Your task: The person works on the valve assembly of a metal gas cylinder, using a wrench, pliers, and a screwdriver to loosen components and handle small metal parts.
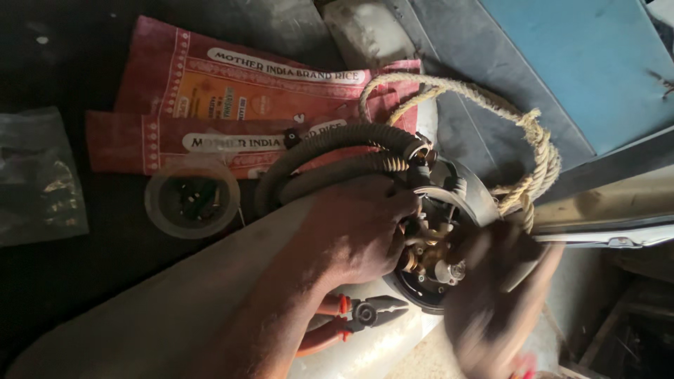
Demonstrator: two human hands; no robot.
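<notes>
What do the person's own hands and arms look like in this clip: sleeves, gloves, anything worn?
Both are bare. The left hand has no glove, ring or watch that shows, and its forearm is uncovered down to the frame edge, with no sleeve in view. The right hand is heavily blurred; it appears ungloved, but finer detail cannot be made out.

Red printed sacks [210, 105] lie flat at upper left. Below them sits a shallow clear plastic container [192, 199] with small dark parts inside. Clear plastic bag [38, 175] at far left. Blue panel [583, 63] upper right. Orange-handled pliers [351, 317] lower centre.
</notes>
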